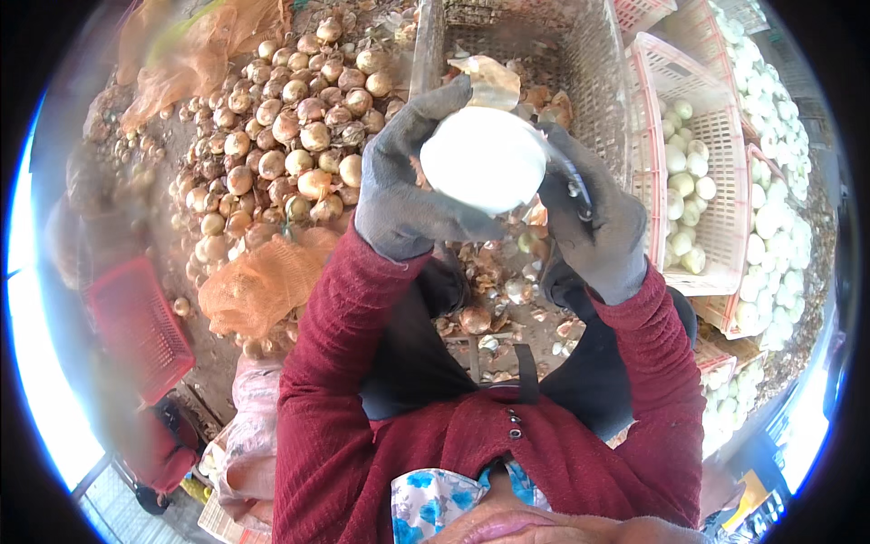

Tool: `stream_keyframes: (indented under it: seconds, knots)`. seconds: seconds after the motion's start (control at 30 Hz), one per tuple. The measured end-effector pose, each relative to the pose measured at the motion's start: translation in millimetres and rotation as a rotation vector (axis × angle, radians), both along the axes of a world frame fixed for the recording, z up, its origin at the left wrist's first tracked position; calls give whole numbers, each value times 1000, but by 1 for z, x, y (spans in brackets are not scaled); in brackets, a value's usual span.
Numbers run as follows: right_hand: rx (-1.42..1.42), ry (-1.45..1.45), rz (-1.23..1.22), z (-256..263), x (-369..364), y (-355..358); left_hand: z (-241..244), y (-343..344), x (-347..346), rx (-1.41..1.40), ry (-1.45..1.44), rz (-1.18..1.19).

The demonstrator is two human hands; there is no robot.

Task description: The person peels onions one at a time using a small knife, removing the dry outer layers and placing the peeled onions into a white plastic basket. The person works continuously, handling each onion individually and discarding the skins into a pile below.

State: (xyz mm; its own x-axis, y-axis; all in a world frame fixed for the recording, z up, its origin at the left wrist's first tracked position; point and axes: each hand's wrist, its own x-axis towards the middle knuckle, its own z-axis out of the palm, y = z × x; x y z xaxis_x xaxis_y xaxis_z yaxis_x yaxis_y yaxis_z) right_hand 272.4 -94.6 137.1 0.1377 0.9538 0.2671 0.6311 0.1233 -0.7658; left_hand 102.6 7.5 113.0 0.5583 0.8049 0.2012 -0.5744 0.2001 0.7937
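My left hand (414, 170), in a grey work glove, grips a peeled onion (482, 160) that looks bright white and overexposed. A tan piece of onion skin (491, 83) shows just beyond the onion, close to my left fingertips; whether it is still attached I cannot tell. In my right hand (598, 217), also gloved, is a small bladed tool, probably a knife (574, 180), its handle mostly hidden by the fingers. The right fingertips and the tool are at the onion's right side. Both hands are raised above a floor strewn with onion skins (496, 279).
Unpeeled onions (292, 129) lie heaped at the left, with orange mesh sacks (265, 285) around them. A large worn crate (598, 88) stands ahead. To the right, a pink-white plastic crate (720, 224) holds peeled onions (683, 183). A red basket (143, 326) sits far left.
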Motion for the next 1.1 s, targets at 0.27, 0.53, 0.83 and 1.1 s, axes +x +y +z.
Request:
stream_keyframes:
  seconds: [0.27, 0.53, 0.83, 1.1]
  knots:
    - [-7, -271, -4, -8, 8, -3, -10, -2, 2, -42, 9, 65]
    - [-60, -81, -35, -22, 5, 0, -15, 6, 5, 129, 47, 93]
    - [-538, 731, -110, 14, -12, 0, -9, 9, 7, 397, 241, 207]
    - [-654, 881, -91, 17, -6, 4, -9, 8, 8, 317, 139, 79]
